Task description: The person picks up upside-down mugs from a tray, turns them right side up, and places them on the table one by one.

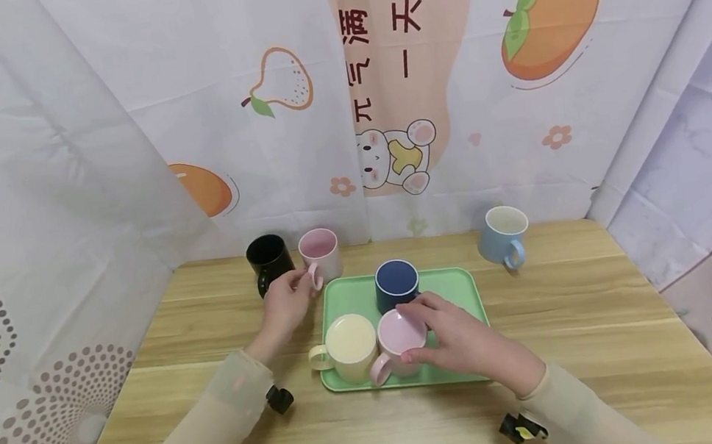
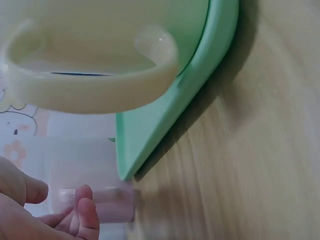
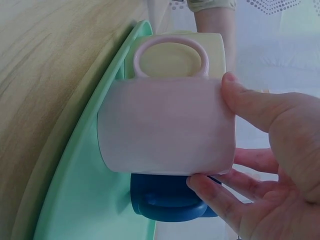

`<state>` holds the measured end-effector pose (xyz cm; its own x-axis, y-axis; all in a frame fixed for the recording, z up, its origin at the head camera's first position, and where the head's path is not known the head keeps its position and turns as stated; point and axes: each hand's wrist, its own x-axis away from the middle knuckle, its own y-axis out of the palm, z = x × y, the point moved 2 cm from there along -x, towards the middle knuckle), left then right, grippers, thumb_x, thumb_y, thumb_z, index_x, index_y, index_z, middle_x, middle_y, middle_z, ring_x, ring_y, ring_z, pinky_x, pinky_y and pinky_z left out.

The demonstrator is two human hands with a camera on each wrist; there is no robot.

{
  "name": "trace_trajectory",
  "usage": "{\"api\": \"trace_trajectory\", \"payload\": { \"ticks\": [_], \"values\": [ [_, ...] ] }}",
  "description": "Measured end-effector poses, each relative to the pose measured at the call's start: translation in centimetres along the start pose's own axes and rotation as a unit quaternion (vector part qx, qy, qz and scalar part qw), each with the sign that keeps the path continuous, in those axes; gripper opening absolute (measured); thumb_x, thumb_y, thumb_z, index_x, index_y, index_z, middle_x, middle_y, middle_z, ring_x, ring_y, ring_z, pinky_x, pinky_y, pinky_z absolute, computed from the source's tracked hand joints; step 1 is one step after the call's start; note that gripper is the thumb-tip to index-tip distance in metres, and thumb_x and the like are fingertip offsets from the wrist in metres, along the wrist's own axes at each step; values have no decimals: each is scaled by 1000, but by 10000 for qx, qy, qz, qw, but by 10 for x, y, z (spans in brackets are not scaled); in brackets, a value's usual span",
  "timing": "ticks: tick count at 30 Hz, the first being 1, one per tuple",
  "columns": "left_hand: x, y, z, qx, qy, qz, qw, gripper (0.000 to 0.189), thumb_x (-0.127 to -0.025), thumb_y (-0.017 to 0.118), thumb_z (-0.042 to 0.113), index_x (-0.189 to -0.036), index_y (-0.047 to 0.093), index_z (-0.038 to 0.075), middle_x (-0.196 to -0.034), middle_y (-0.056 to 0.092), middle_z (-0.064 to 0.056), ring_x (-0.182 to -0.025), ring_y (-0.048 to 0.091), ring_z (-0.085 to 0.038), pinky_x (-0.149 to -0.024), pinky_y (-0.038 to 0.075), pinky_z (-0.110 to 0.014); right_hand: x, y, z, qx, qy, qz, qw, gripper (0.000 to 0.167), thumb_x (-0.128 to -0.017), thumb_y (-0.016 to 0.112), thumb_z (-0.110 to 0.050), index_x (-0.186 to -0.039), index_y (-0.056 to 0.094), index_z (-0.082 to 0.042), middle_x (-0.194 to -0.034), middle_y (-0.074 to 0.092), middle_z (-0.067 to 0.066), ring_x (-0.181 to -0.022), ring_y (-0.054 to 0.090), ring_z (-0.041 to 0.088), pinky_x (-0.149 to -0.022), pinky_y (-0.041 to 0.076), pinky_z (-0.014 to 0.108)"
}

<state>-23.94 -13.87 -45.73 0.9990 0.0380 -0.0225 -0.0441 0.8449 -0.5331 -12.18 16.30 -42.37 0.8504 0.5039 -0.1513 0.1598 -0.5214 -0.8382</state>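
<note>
My right hand (image 1: 453,339) holds a pink mug (image 1: 394,358) at its rim, thumb on one side and fingers on the other. This mug stands on a green tray (image 1: 450,286), beside a pale yellow mug (image 1: 354,355) and in front of a navy mug (image 1: 387,298). At the tray's back left, my left hand (image 1: 287,301) has its fingertips at the handle of a second pink mug (image 1: 329,264). In the left wrist view a gap shows between that thumb (image 2: 37,191) and the handle, with two fingertips overlapping it.
A black mug (image 1: 270,258) stands on the wooden table (image 1: 581,320) just behind my left hand. Further right, near the back edge, is a light blue mug (image 1: 498,238). A printed curtain (image 1: 202,107) hangs behind the table.
</note>
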Motion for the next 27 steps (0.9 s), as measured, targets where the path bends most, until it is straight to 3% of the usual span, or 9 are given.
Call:
{"api": "trace_trajectory", "payload": {
  "ticks": [6, 10, 13, 17, 20, 24, 27],
  "values": [
    [22, -16, 4, -55, 401, -175, 9990, 48, -117, 50, 31, -147, 61, -4, -138, 70, -26, -129, 68, -41, -107, 57, -56, -1, 0, -1, -50, -89, -50, 9999, 72, -92, 90, -38, -148, 63, -1, -135, 65, 13, -117, 66, 27, -99, 60, 45],
    [45, -25, 4, -241, 584, -430, 9971, 54, -118, 46, 41, -152, 58, 0, -139, 69, -24, -126, 69, -41, -106, 57, -58, -4, 2, -4, -81, -125, -130, 9998, 73, -92, 90, -38, -148, 62, 0, -133, 65, 13, -115, 65, 26, -98, 60, 44],
    [60, -28, 2, -475, 829, -677, 9931, 51, -117, 49, 36, -155, 57, 4, -133, 72, -21, -115, 72, -35, -98, 60, -55, -4, 2, -5, -62, -141, -125, 9998, 73, -92, 91, -38, -148, 63, 0, -131, 65, 12, -112, 65, 25, -96, 60, 43],
    [76, -31, 2, -710, 1513, -1126, 9795, 48, -112, 55, 19, -156, 56, 1, -138, 70, -22, -114, 72, -34, -93, 61, -53, -3, 2, -4, -19, -176, -46, 9998, 72, -91, 92, -36, -147, 63, 0, -129, 65, 12, -109, 65, 24, -94, 60, 42],
    [88, -31, 2, -915, 2023, -1503, 9634, 52, -108, 59, 16, -157, 55, -1, -153, 61, -23, -130, 66, -39, -102, 58, -59, -2, 0, -3, -19, -178, -16, 9998, 72, -91, 92, -36, -146, 63, 0, -128, 65, 12, -108, 65, 24, -93, 60, 41],
    [101, -30, 1, -1323, 2432, -1872, 9425, 59, -106, 63, 18, -160, 51, -1, -165, 49, -25, -147, 51, -47, -116, 46, -68, -1, -1, -3, -37, -151, -13, 9999, 71, -91, 92, -34, -146, 63, 1, -126, 65, 12, -106, 64, 23, -91, 60, 39],
    [106, -29, 0, -1566, 2578, -1958, 9331, 64, -104, 66, 19, -161, 48, -2, -166, 45, -28, -150, 46, -50, -120, 39, -71, 0, -2, -3, -34, -169, 1, 9999, 71, -91, 92, -33, -146, 63, 1, -125, 65, 11, -106, 64, 22, -91, 60, 39]
  ]
}}
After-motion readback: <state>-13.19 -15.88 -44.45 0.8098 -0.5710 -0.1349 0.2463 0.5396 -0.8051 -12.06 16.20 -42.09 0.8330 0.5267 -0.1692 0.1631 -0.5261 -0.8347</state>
